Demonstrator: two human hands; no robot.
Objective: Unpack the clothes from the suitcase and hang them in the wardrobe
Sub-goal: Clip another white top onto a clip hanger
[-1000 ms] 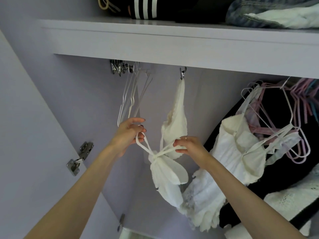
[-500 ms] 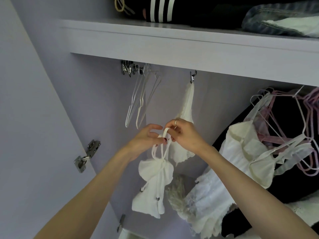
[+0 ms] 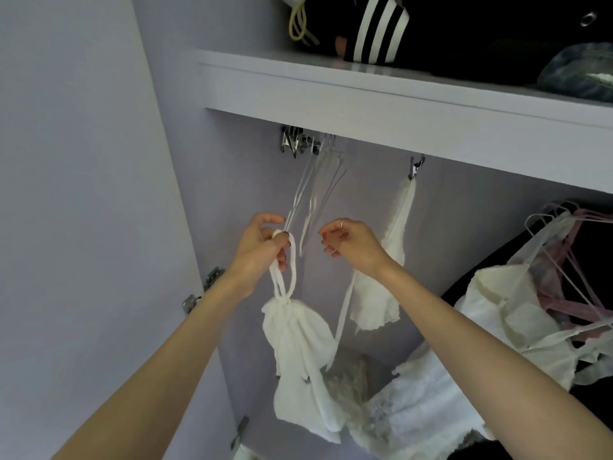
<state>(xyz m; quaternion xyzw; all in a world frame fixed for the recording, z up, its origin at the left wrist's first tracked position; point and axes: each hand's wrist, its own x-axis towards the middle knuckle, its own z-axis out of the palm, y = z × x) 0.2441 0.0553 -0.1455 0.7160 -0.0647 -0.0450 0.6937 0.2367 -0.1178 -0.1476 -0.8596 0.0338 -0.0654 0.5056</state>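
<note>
My left hand [image 3: 262,242] grips the straps of a small white top [image 3: 298,353], which dangles below it inside the wardrobe. My right hand [image 3: 348,242] hovers just to the right with its fingers loosely curled and nothing in them. Between and above the hands hang several empty white hangers [image 3: 318,190], blurred, from the rail under the shelf. Another white garment [image 3: 394,260] hangs from a metal clip [image 3: 415,167] behind my right hand.
A white shelf [image 3: 381,104] overhead carries dark folded clothes, one with white stripes [image 3: 378,31]. More white garments on white and pink hangers [image 3: 564,260] crowd the right side. The open wardrobe door with hinges [image 3: 202,290] stands at the left.
My right hand let go of the straps and drew apart to the right. My left hand moved left and up towards the empty hangers, keeping the white top's straps.
</note>
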